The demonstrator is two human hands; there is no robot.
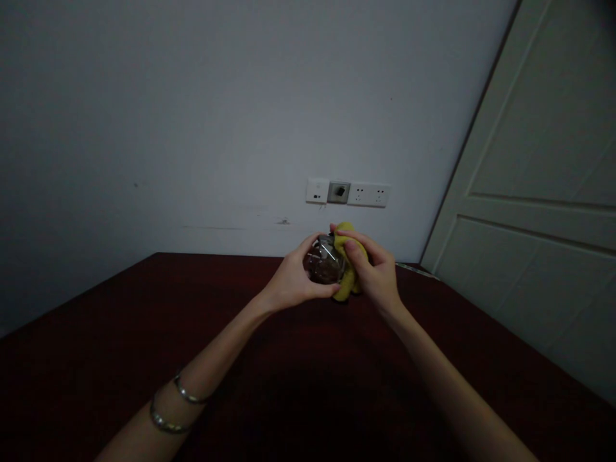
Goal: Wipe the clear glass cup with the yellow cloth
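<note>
My left hand (294,277) is wrapped around a clear, rounded glass vessel (324,262), tilted and held above the table; I cannot tell whether it is a cup or a jar. In my right hand (378,273) is a bunched yellow cloth (347,288), pressed against the right side of the glass. The cloth hides that side, and some fingertips are out of sight behind it.
Below my arms spreads a dark red table (231,378). A pale wall (216,128) with a row of sockets (368,194) rises behind it. At right stands a panelled door (539,192). A thin flat strip (418,270) lies near the table's far right corner.
</note>
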